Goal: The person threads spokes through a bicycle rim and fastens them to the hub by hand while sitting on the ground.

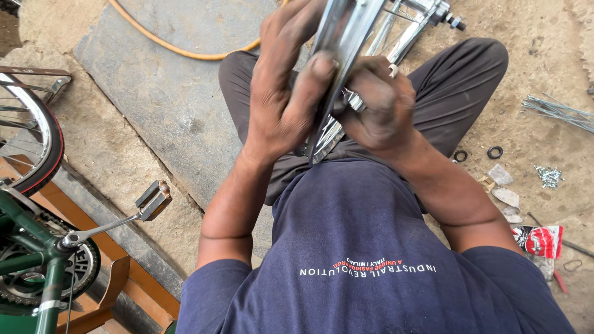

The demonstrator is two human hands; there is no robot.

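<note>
A shiny chrome bicycle wheel rim (344, 32) stands edge-on in front of my chest, over my lap. My left hand (286, 86) grips its left side, thumb pressed on the rim's edge. My right hand (378, 102) is closed on the rim's right side, low down, where thin spokes (396, 31) run toward a hub (440, 11) at the top. Whether the right hand also holds a small tool is hidden by its fingers.
A green bicycle (31, 247) with crank and pedal (152, 200) stands at the left, its tyre (43, 142) above. A yellow hose (179, 48) crosses a grey stone slab (167, 99). Loose spokes (560, 111), black rings (494, 152), small nipples (549, 176) and a red packet (539, 240) lie at the right.
</note>
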